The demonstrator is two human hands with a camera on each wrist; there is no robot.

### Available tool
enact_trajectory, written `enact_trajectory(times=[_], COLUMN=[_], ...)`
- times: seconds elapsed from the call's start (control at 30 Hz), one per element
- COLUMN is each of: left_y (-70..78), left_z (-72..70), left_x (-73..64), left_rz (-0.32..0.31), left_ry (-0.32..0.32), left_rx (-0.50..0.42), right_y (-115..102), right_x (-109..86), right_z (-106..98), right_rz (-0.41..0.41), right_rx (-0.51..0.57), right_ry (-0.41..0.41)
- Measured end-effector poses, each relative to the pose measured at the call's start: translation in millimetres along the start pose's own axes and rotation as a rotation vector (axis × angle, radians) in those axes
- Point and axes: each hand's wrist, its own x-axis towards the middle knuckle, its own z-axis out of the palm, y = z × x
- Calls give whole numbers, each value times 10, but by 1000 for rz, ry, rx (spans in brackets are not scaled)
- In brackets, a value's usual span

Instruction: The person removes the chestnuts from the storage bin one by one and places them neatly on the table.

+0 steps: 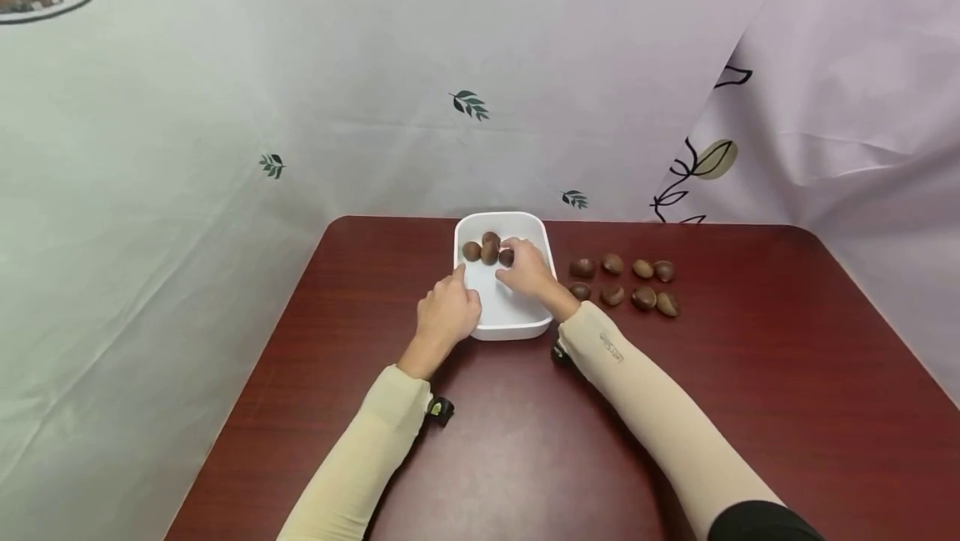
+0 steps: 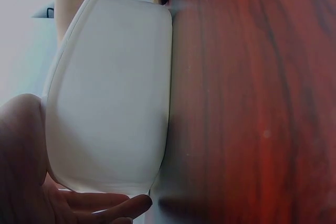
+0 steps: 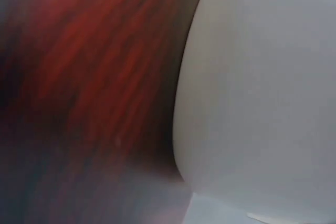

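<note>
A white plastic tub (image 1: 504,333) sits near the table's far edge, with several brown chestnuts (image 1: 471,251) in its far part. My left hand (image 1: 444,308) grips the tub's left side. In the left wrist view, fingers (image 2: 137,206) wrap round one end of the tub's wall (image 2: 110,93). Reaching over the tub's right rim, my right hand (image 1: 528,267) has its thumb and fingers around a dark chestnut (image 1: 507,257) inside. In the right wrist view the tub's outer wall (image 3: 257,93) fills the right side, and the hand is out of sight.
Right of the tub, several more chestnuts (image 1: 643,298) lie in two rows on the dark red table (image 1: 480,441), some close to my right forearm. A pale patterned cloth (image 1: 390,66) hangs behind the table and at its sides.
</note>
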Motion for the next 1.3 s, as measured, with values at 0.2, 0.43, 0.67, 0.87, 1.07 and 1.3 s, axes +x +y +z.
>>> enact_trajectory(times=[0.2, 0.43, 0.67, 0.87, 1.07, 1.3], left_y=[4, 12, -1, -7, -6, 1], left_z=[-14, 16, 39, 25, 24, 37], left_x=[3, -5, 12, 18, 24, 23], left_rz=[-13, -13, 16, 7, -3, -3], left_ry=[5, -10, 14, 14, 1, 2], left_rx=[-5, -5, -3, -3, -1, 0], right_y=[-8, 16, 16, -10, -11, -8], right_x=[24, -11, -14, -2, 3, -17], right_z=[18, 19, 19, 18, 29, 26], right_rz=[20, 8, 7, 5, 0, 16], right_rx=[-69, -93, -75, -78, -103, -102], right_ry=[-63, -107, -119, -139, -162, -179])
